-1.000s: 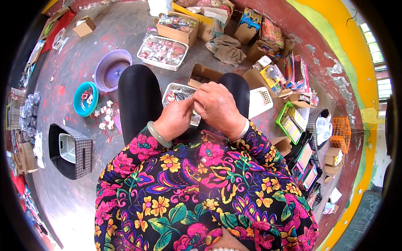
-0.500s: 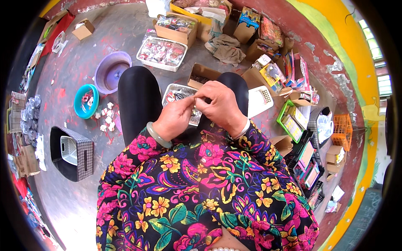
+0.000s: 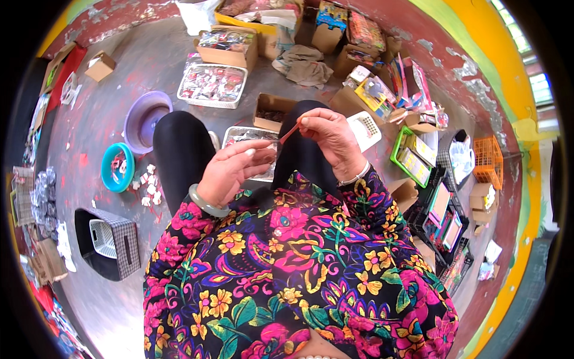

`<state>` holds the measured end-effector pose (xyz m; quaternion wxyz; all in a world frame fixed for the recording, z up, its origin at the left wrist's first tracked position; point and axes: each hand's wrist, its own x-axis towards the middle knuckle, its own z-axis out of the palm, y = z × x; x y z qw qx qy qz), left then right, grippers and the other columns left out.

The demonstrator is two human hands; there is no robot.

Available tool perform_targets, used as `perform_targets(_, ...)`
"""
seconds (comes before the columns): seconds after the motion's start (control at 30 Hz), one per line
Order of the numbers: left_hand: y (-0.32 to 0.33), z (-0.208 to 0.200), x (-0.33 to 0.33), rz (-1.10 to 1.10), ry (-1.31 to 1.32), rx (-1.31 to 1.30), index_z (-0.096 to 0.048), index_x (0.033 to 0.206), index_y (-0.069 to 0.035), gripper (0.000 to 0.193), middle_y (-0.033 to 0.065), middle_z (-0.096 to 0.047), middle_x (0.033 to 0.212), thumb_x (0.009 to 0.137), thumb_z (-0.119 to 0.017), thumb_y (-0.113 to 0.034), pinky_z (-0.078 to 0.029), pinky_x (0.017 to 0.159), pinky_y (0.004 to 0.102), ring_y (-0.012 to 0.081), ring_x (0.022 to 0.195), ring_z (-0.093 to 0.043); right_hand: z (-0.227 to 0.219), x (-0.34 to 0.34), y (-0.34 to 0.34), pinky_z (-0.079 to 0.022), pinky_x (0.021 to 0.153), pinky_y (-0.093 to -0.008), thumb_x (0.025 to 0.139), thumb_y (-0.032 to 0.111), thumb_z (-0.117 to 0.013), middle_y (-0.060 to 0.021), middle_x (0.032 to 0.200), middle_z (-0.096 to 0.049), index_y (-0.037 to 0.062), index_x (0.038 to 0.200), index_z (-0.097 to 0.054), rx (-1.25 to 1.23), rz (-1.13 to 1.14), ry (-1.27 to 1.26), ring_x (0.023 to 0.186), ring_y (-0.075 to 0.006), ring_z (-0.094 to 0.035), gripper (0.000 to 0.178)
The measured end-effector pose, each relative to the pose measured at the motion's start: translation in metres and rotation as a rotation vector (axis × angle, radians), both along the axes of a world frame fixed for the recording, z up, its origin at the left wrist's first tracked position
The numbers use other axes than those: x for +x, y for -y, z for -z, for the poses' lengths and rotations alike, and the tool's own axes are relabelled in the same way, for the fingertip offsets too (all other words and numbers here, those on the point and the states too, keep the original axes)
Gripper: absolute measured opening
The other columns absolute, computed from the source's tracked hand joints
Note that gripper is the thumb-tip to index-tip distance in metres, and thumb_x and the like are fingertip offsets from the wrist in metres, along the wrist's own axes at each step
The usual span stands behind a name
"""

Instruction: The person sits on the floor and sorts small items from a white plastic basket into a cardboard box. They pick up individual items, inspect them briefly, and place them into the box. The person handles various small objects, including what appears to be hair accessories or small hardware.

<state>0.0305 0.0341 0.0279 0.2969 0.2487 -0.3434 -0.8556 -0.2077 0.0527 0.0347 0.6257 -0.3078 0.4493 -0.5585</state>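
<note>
My right hand (image 3: 330,142) is closed in a pinch, its thumb and forefinger holding one end of a thin reddish strip (image 3: 289,133). The strip slants down toward my left hand (image 3: 235,170), which is open with its fingers stretched out side by side. Whether the left fingertips touch the strip's lower end I cannot tell. Beneath my hands, between my knees, stands a white plastic basket (image 3: 227,141) of small mixed items, partly hidden by the left hand. Just beyond it is an open cardboard box (image 3: 261,121) with small dark pieces inside.
Ahead sits a white basket (image 3: 181,94) of small wrapped packets. To the left are a purple tub (image 3: 133,128), a teal basin (image 3: 106,172) and scattered white pieces (image 3: 149,183). A green crate (image 3: 399,157) and an orange crate (image 3: 489,161) stand right.
My hands have come apart. The right has risen slightly, and the reddish strip now shows in its pinch; the left has straightened its fingers. The whole view has shifted a little.
</note>
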Motion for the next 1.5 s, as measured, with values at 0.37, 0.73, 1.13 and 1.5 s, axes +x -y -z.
perform_targets(0.37, 0.006, 0.002, 0.005, -0.022, -0.002, 0.071, -0.042, 0.122, 0.01, 0.036, 0.0253, -0.053, 0.115, 0.09, -0.037, -0.007, -0.044, 0.093, 0.0375, 0.0313, 0.109, -0.053, 0.065, -0.137, -0.103, -0.043, 0.061, -0.0182, 0.079, 0.007, -0.065, -0.0007, 0.074, -0.062, -0.0013, 0.088, -0.066, 0.141, 0.451, -0.532, 0.066, -0.0063, -0.054, 0.012)
perform_targets(0.73, 0.003, -0.003, -0.006, -0.018, 0.065, 0.063, -0.044, 0.119, 0.012, 0.034, 0.0241, -0.055, 0.111, 0.092, -0.038, -0.007, -0.045, 0.092, 0.0357, 0.0287, 0.107, -0.055, 0.226, -0.194, -0.246, -0.049, 0.065, -0.0287, 0.075, 0.018, -0.062, -0.0019, 0.084, -0.067, 0.0145, 0.082, -0.071, 0.554, 0.362, -1.193, 0.075, -0.0174, -0.064, 0.012)
perform_targets(1.13, 0.004, 0.002, -0.003, -0.002, 0.067, 0.06, -0.043, 0.12, 0.011, 0.035, 0.0257, -0.053, 0.115, 0.091, -0.038, -0.007, -0.044, 0.095, 0.0376, 0.0319, 0.11, -0.053, 0.237, -0.22, -0.261, -0.048, 0.075, -0.0332, 0.079, 0.034, -0.06, 0.0002, 0.102, -0.061, 0.0168, 0.104, -0.061, 0.991, 0.371, -0.05, 0.091, -0.0154, -0.059, 0.03)
perform_targets(1.5, 0.003, 0.002, -0.001, -0.024, 0.063, 0.05, -0.042, 0.119, 0.012, 0.034, 0.026, -0.053, 0.114, 0.091, -0.037, -0.006, -0.044, 0.095, 0.0374, 0.0322, 0.11, -0.053, 0.187, -0.208, -0.24, -0.039, 0.089, -0.0485, 0.082, 0.051, -0.052, -0.0096, 0.115, -0.051, 0.0099, 0.112, -0.05, 1.215, 0.278, -0.22, 0.108, -0.0279, -0.047, 0.051)
